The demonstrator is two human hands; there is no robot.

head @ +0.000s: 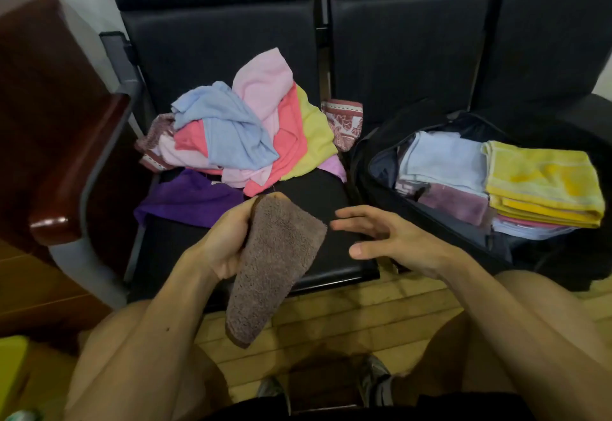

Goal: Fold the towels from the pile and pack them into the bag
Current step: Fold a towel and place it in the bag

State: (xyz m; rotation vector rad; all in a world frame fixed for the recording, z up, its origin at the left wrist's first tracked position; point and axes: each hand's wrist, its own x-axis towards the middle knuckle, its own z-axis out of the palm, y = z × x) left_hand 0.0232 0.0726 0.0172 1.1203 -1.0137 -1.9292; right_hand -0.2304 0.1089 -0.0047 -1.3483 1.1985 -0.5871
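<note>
A folded brown towel [275, 265] was gripped along its upper edge by the left hand [225, 245] at the centre of the frame, its lower end hanging free. The right hand [394, 238] was held spread and empty just right of it. A loose pile of towels [245, 135] was heaped on the dark seat [331, 195] above. Folded towels [543, 178] were stacked in the open black bag [367, 162] at right.

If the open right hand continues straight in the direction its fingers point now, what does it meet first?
Probably the folded brown terry towel held in the left hand. The right hand is open and empty, its fingers pointing left at the towel's upper edge, a small gap apart. Depth is unclear from this single view.
</note>
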